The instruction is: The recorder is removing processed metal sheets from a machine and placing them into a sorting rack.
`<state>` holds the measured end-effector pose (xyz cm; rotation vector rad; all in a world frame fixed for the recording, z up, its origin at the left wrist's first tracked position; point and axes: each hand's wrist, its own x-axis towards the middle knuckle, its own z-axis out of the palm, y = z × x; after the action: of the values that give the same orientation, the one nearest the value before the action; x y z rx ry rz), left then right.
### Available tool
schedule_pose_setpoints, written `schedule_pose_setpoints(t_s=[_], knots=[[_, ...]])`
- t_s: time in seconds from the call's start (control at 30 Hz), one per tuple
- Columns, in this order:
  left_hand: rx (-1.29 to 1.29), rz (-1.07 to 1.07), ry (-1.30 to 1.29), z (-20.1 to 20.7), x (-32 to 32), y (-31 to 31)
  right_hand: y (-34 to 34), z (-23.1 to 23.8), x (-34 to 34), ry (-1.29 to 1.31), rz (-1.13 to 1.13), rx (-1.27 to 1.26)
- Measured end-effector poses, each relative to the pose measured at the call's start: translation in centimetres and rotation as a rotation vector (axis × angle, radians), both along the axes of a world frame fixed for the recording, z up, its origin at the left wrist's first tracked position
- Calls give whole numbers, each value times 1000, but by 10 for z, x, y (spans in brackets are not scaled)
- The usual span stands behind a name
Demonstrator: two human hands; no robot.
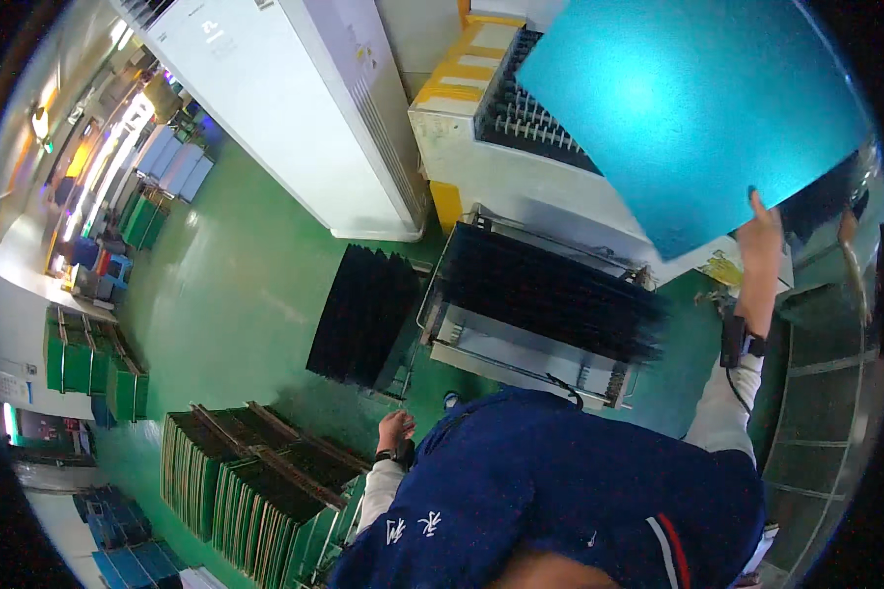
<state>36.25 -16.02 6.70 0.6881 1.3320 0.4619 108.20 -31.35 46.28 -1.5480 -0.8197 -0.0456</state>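
Observation:
My right hand (760,238) is closed on the lower edge of a large shiny blue panel (697,118), thumb lying on its face. The panel is raised and tilted at the upper right, covering part of a white machine (550,187) with rows of rollers (535,113). Low beside my body, my left hand (395,429) has its fingers curled in, with nothing visible in them. Between me and the machine stands a wheeled rack (521,365) holding a tight row of dark panels (550,290). Another dark stack of panels (363,314) is just left of that rack.
A tall white cabinet (285,108) rises at the far left of the machine. Racks of green-edged boards (255,471) stand near my left side. More green bins (98,363) line the left wall. A glass-like framed partition (820,422) is close on my right. The floor (236,285) is green.

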Motion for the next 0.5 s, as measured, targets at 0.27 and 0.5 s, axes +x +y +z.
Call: schedule_pose_setpoints(t_s=[0.27,0.5], knots=[[-82,-30,36,-19,-3,-7,69,-75,-58,1060,187,388],[-116,144,51,-7,12,6,27,-167,-26,-103,-35,-672]])
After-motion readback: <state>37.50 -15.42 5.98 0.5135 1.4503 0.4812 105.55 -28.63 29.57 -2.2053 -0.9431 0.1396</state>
